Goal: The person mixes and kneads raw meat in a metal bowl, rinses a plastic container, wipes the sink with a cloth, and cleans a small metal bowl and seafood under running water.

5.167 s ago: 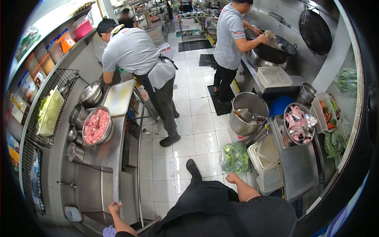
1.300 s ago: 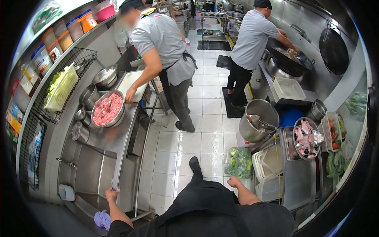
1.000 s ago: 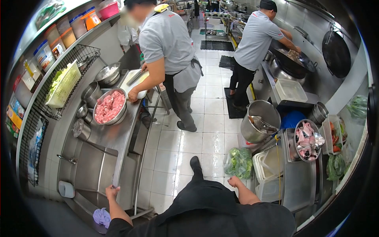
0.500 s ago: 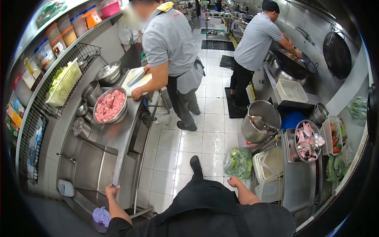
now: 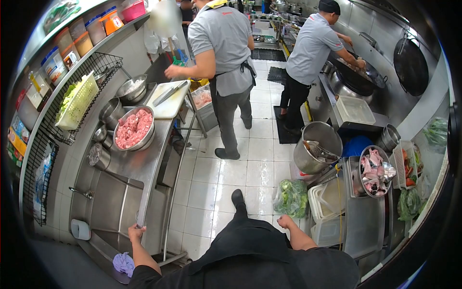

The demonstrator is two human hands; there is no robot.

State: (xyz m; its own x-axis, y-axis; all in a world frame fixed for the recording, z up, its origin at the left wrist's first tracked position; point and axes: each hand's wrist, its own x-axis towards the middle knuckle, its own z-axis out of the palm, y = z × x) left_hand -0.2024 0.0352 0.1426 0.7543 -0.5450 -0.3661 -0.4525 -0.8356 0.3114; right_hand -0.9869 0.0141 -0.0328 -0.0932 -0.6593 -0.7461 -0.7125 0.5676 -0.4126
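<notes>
My left hand (image 5: pixel 137 232) rests at the front rim of the steel sink (image 5: pixel 107 206), its fingers curled over the metal edge. Beside my right hip, my right hand (image 5: pixel 286 222) hangs as a loose fist with nothing showing in it. Nearest to that hand is a plastic bag of green vegetables (image 5: pixel 291 198) on the floor. A crumpled purple cloth (image 5: pixel 123 264) lies left of my left forearm. On the counter past the sink stands a steel bowl of cut raw meat (image 5: pixel 135 129); behind it a knife (image 5: pixel 170 93) lies on a white cutting board (image 5: pixel 166 107).
A co-worker (image 5: pixel 221 62) stands by the board; another co-worker (image 5: pixel 315 53) works at a wok (image 5: pixel 356 77). At right are a large steel pot (image 5: pixel 317 139) with utensils, a bowl of fish pieces (image 5: pixel 376 172) and stacked plastic tubs (image 5: pixel 327 204). The tiled floor (image 5: pixel 231 178) runs between.
The near co-worker has let go of the knife and board, straightened and moved back to the right. The knife now lies on the board. My hands have stayed in place.
</notes>
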